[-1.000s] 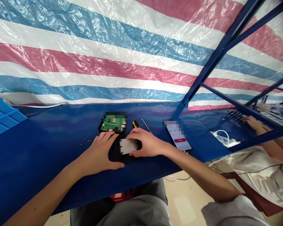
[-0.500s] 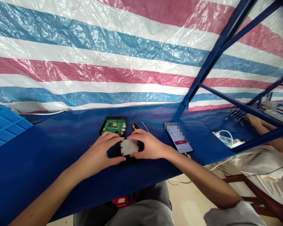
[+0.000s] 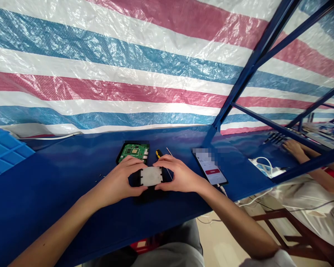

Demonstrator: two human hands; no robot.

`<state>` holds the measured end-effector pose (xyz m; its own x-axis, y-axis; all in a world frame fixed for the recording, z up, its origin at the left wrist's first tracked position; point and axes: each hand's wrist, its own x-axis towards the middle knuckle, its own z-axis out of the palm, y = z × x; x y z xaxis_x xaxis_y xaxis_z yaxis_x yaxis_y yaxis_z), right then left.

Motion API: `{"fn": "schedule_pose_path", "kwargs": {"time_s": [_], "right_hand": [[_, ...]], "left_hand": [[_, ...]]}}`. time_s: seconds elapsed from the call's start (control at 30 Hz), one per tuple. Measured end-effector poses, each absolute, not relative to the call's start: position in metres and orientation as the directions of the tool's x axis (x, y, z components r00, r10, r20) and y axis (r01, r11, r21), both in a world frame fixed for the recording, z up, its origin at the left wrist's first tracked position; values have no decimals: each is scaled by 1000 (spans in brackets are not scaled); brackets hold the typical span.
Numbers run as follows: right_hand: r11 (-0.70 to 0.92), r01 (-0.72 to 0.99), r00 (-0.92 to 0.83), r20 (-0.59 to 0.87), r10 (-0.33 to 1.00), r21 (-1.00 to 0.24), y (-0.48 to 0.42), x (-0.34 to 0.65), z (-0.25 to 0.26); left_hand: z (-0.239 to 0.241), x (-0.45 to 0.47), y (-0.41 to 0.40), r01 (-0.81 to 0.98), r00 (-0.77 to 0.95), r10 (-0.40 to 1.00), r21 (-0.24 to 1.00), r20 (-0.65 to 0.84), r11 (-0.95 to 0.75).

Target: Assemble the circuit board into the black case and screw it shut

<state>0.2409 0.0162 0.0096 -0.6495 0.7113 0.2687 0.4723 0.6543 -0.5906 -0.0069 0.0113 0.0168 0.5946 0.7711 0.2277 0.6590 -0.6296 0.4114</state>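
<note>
My left hand (image 3: pixel 119 181) and my right hand (image 3: pixel 179 175) grip the two sides of a black casing half (image 3: pixel 151 177) with a pale square plate in its middle, tilted up off the blue table (image 3: pixel 58 185). Thumbs and fingers curl round its edges. Just behind it lies the other black casing half with a green circuit board (image 3: pixel 134 151) in it. A screwdriver with a yellow and black handle (image 3: pixel 159 153) lies to the right of the board, behind my right hand.
A phone (image 3: pixel 210 165) with a lit screen lies right of my hands, a cable running off its near end. Tiny screws (image 3: pixel 98 176) lie left of my left hand. A blue crate (image 3: pixel 2 152) stands far left. Another person's hand (image 3: pixel 293 147) works beyond the blue frame at right.
Both hands have lifted and tilted the casing half up from lying flat on the table, its pale plate now facing me.
</note>
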Motion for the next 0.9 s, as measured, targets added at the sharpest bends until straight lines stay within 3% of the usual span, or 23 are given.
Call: {"fn": "schedule_pose_path", "kwargs": {"time_s": [0.47,0.7,0.9], "right_hand": [[674,516,-619,313,720,-528,22,244,0],[740,550,-611,418,672,-387,22,243,-4],[775,577,-621,478,622,-258,23,243,-7]], "left_hand": [[2,-15,14,636,541,756,408,369,-655],[-1,-16,16,690,571,691,197,443,-696],[-2,-16,14,716,584,669,97,460,-692]]}}
